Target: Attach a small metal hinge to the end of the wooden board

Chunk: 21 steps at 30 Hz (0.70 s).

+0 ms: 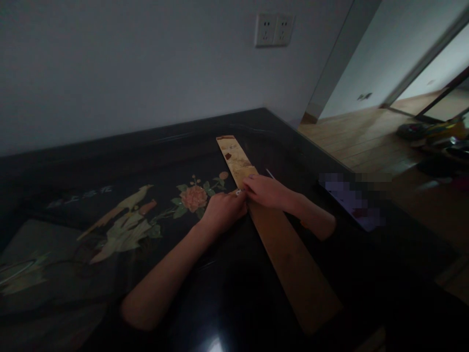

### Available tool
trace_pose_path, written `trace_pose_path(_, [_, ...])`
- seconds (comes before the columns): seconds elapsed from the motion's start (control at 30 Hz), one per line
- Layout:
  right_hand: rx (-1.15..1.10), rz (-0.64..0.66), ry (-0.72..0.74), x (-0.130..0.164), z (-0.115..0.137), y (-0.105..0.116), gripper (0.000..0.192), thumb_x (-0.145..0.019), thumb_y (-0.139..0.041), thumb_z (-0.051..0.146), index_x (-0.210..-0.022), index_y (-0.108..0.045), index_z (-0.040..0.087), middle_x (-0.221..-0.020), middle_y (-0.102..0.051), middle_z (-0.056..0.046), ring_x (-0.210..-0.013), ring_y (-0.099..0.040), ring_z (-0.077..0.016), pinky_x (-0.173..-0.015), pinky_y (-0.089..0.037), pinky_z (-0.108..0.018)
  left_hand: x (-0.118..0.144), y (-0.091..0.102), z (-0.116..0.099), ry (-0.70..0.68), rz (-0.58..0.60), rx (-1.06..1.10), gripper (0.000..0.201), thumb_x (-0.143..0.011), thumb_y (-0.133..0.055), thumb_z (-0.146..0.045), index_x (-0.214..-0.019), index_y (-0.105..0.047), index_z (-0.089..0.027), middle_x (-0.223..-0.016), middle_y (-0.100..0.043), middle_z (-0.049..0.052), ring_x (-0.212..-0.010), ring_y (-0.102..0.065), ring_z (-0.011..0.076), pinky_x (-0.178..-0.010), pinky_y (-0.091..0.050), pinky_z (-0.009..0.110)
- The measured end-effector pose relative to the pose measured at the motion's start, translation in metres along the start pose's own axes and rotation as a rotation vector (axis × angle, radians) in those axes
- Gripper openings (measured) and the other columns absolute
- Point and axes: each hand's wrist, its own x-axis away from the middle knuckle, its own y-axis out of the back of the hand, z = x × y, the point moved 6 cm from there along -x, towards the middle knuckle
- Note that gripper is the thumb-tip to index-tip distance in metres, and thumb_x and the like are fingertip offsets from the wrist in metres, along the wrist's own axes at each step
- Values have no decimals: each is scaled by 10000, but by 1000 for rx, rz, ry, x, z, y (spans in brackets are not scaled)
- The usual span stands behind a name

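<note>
Both hands meeting over the strip, fingers curling inward: left hand (226,211) coming in from the left side, its fingertips reaching the left edge of a long tan strip (289,254); right hand (269,192) lying across the strip from the right, knuckles up, its fingers bending down close to the left's. Small whitish spot (239,192) showing at the left fingertips, too small and dark to name. Palms facing away from view; cannot tell whether either hand is clenching on something or only pressing. Strip is passing directly under the grip, lying flat and slantwise on a black table (286,142): its far end, paler and patched with brown, is pointing toward the table's far edge, left of the far right corner; its plainer near part is running down toward the person, ending by the dark clothing. Thin white stick (270,173) lying just beyond the right hand, right of the strip. Flat phone-like item (346,203), blurred out, lying near the table's right edge. Left of the hands, a flower design (194,198) and a bird design (126,220) are decorating the tabletop. A double socket (274,30) is sitting on the wall above the far edge.
</note>
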Motion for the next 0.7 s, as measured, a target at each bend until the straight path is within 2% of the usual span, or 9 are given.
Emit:
trace_pose_path(0.13, [-11, 17, 7, 1, 2, 1, 163, -947, -423, 252, -920, -551, 154, -955, -614, -100, -876, -564, -198, -748, -377, -300, 0, -1, 0, 15, -35, 33, 249, -934, -361, -251, -1011, -583, -169, -893, -713, 89, -835, -687, 236, -688, -475, 303])
trace_pose_path(0.37, [-17, 20, 23, 1, 4, 1, 196, -955, -420, 288, -927, -554, 147, -967, -609, -104, -905, -565, -205, -778, -387, -308, 1, 0, 6, 109, -1, 154, 264, -951, -381, -310, -939, -613, -185, -871, -715, 62, -785, -681, 218, -611, -430, 275])
trace_pose_path(0.57, [-15, 14, 3, 1, 3, 1, 210, -954, -428, 291, -950, -570, 137, -977, -610, -114, -907, -571, -213, -762, -393, -312, 1, 4, 10, 94, -24, 195, 291, -955, -378, -309, -851, -617, -180, -852, -707, 55, -760, -662, 188, -600, -406, 254])
trace_pose_path(0.7, [-23, 9, 0, 2, 4, 2, 208, -956, -424, 281, -948, -575, 139, -992, -610, -113, -909, -570, -213, -763, -394, -313, 2, 6, 8, 79, -30, 137, 309, -962, -360, -324, -888, -623, -180, -871, -707, 59, -760, -657, 189, -597, -407, 258])
